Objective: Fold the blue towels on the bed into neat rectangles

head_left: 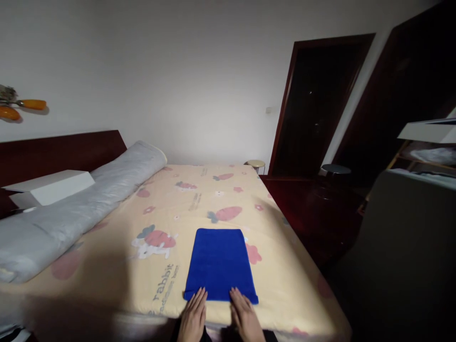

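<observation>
Blue cloth [219,261] laid flat on the bed [292,289] before you | your left hand [194,313] and right hand [245,314] rest at its near edge, fingers straight, clutching nothing | done: near strip apparently turned over; remainder lies smooth, unturned

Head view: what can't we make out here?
All in the head view:
- Palms of left hand and right hand: hidden by the hands' own backs.
- Underside of blue cloth: hidden by its top.
- Lower part of white box: behind grey roll.
- Orange fixture: cut off by left edge.
- Door details: too dark.
</observation>
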